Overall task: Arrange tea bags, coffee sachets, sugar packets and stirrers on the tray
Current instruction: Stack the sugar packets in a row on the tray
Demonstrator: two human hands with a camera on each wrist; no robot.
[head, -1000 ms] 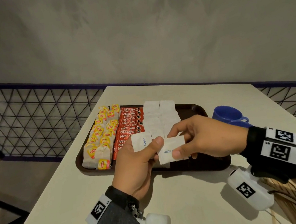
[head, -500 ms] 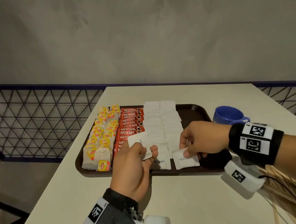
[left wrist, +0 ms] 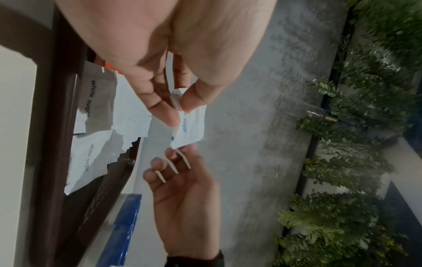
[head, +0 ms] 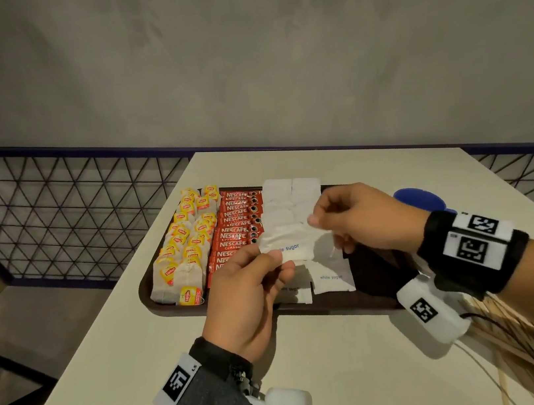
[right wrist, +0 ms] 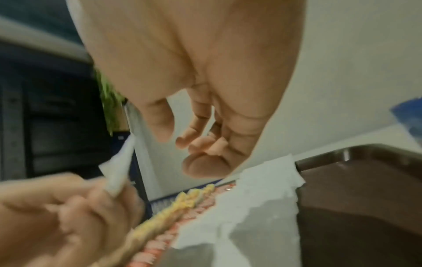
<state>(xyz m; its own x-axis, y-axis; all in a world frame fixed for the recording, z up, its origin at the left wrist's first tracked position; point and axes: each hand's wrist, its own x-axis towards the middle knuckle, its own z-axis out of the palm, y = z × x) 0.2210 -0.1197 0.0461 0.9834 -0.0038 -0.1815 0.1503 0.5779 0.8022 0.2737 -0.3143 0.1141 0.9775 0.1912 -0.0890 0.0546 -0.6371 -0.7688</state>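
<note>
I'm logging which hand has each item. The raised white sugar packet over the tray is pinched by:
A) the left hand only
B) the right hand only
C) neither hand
A: the left hand pinches the sugar packet between thumb and fingers, while the right hand sits just below it, fingers relaxed.
</note>
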